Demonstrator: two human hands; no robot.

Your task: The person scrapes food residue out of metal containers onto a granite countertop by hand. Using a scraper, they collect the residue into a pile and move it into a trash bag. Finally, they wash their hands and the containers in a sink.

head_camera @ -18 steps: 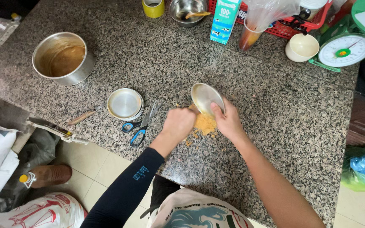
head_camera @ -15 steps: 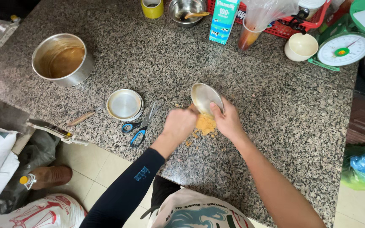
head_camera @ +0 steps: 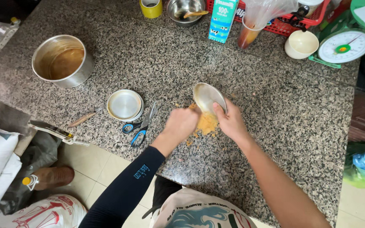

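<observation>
The right hand (head_camera: 231, 122) grips a small metal bowl (head_camera: 208, 97), tilted on its edge, near the granite countertop's (head_camera: 275, 109) front edge; the left hand (head_camera: 182, 124) is curled — what it holds is hidden — beside the yellow crumbly heap (head_camera: 208, 123) lying between both hands. Nothing has visibly shifted since the earlier frame.

One head-worn camera looks steeply down on the counter (head_camera: 275, 109) from fairly near. The hands sit just below centre, a pot (head_camera: 63, 61) at 10 o'clock, a scale (head_camera: 345, 45) at 2.
</observation>
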